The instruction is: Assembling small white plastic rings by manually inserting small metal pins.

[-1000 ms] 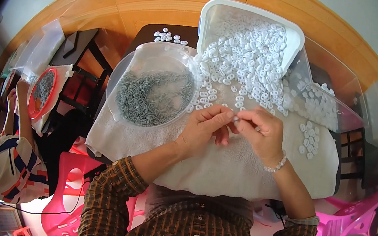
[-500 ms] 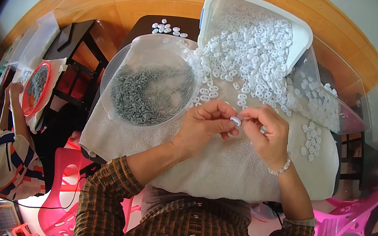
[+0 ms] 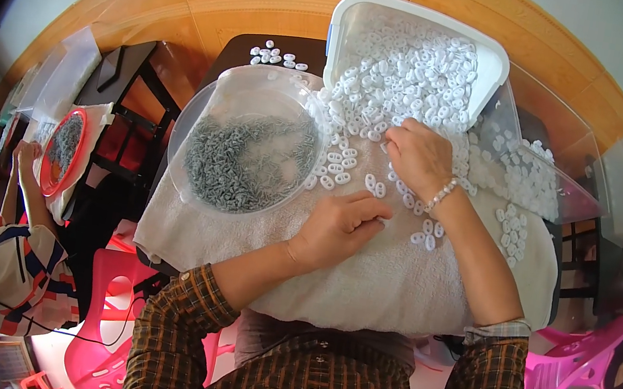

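My left hand (image 3: 334,229) is closed above the towel, thumb and forefinger pinched together. A sliver of a white oval piece (image 3: 383,220) shows at its fingertips. Farther off, my right hand (image 3: 420,161) lies at the near edge of a heap of white oval plastic pieces (image 3: 394,85), each with two slots. Its fingers are curled down among them; whatever they grip is hidden. The heap spills from a white-rimmed tub (image 3: 498,65) tipped on its side. Left of my hands, a round clear tray (image 3: 184,121) holds many small grey screw-like parts (image 3: 222,168).
A beige towel (image 3: 392,305) covers the table. Loose white pieces (image 3: 513,235) lie at the right, others (image 3: 278,56) at the far left corner. A clear bin (image 3: 573,138) stands at back right. At far left, another person's hand (image 3: 26,151) is beside a red-rimmed tray (image 3: 74,165).
My right hand has left the left hand's fingertips and moved away to the heap of white pieces. The left hand has stayed near its place, still closed.
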Demonstrator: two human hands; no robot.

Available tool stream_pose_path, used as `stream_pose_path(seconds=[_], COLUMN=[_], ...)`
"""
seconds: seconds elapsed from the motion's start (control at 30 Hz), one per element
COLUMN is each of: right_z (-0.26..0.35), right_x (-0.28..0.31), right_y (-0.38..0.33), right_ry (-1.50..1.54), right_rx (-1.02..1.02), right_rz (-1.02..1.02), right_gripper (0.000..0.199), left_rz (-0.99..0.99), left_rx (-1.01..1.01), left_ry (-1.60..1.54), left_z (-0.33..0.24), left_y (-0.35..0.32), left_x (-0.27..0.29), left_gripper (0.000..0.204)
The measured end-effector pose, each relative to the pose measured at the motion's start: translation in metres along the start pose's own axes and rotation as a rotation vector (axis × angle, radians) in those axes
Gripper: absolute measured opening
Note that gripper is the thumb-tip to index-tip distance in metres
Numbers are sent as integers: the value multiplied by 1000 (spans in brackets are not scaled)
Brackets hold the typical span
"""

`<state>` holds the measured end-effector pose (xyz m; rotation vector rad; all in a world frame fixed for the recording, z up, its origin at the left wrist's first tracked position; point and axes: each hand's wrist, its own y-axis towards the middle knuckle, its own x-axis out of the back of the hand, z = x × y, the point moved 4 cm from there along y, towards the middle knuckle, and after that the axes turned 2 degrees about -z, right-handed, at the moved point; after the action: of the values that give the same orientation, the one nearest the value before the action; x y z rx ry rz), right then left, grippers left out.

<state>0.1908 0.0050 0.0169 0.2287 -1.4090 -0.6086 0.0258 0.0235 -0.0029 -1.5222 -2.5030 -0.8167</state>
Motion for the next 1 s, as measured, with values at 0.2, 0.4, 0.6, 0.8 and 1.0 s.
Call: stream_pose_path(seconds=[0.2, 0.4, 0.6, 0.8, 1.0], right_z=[8, 21, 52, 41, 38], right_x=[-1, 37, 76, 71, 68], right_y=[4, -19, -59, -62, -61], right_ry=[30, 598, 373, 596, 592], right_rx=[84, -144, 399, 147, 175], right_rz=[53, 61, -286, -188, -132], right_gripper=[9, 5, 18, 19, 14], left_rz=[0, -195, 27, 17, -43], left_rx=[-40, 60, 566, 610, 558], left_ry=[142, -1, -752, -881, -790], left_z=[0, -2, 1, 7, 3], left_y=[1, 5, 3, 0, 0], left_x=[2, 15, 10, 1, 3], left_gripper=[15, 8, 18, 13, 11])
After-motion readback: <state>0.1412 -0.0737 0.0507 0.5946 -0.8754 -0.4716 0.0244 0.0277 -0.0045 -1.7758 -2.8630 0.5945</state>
